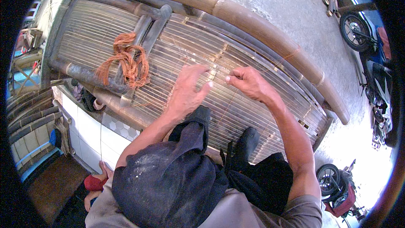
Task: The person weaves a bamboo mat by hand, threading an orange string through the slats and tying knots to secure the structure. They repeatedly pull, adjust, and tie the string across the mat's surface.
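Above the bamboo slat platform (181, 38), my left hand (187, 85) is open, thumb and fingers apart and reaching to the right. A short gap separates it from my right hand (249, 83), whose thumb and fingers are pinched together. Whatever lies in that pinch, if anything, is too small to make out. Left of my hands, a tangled bundle of orange fibre cord (134, 61) drapes over the crossing bamboo poles (152, 33). Thin orange strands lie on the slats near my left forearm.
Thick bamboo rails (249, 17) edge the platform. My dark-clad legs (164, 181) rest at its near side. At lower left sits another person with a red sleeve (95, 183). Motorbikes (333, 181) stand on the right. White tiles (90, 131) show below left.
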Demonstrator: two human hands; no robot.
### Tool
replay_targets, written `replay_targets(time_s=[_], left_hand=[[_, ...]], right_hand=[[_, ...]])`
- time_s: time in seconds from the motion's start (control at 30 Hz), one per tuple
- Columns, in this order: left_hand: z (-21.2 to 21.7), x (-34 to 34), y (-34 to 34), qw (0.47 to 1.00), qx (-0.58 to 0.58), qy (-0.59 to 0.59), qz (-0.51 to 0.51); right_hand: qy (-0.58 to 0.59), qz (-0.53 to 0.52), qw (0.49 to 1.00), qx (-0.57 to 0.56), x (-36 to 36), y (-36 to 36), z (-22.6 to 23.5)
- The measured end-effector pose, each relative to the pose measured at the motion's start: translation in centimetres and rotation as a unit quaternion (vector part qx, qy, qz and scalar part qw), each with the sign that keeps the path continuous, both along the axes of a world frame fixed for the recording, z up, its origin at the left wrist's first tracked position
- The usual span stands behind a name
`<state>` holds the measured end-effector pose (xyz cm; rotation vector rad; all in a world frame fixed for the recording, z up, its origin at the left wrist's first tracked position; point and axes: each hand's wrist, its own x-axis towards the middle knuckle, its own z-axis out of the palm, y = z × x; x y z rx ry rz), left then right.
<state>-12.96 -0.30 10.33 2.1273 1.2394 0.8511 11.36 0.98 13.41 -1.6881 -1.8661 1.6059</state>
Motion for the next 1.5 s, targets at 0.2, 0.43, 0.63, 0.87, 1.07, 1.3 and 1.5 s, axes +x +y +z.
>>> replay_targets(time_s=[0.2, 0.43, 0.63, 0.87, 1.07, 1.3, 1.5], left_hand=[[0.7, 3.3, -0.1, 0.917, -0.373, -0.142, -0.005], [0.7, 3.1, -0.7, 0.837, -0.455, -0.294, 0.080], [1.6, 2.3, -0.3, 0.730, -0.566, -0.365, 0.115], [1.5, 2.9, 0.5, 0.706, -0.583, -0.384, 0.125], [1.7, 2.8, 0.9, 0.718, -0.574, -0.379, 0.108], [1.9, 2.7, 0.7, 0.708, -0.582, -0.383, 0.112], [2.0, 2.6, 0.6, 0.714, -0.582, -0.375, 0.100]], right_hand=[[0.042, -0.024, 0.999, -0.005, -0.6, 0.2, 0.4], [0.028, -0.096, 0.995, -0.005, 2.3, 1.5, 0.7], [0.116, -0.320, 0.940, -0.001, 4.9, 2.7, 1.5], [0.104, -0.213, 0.971, 0.020, 2.6, 1.2, 1.7], [0.151, -0.180, 0.972, 0.018, 1.1, 0.8, 2.2], [0.125, -0.094, 0.979, 0.132, 0.7, 1.0, 1.7], [0.071, -0.076, 0.991, 0.083, 0.7, 0.8, 1.4]])
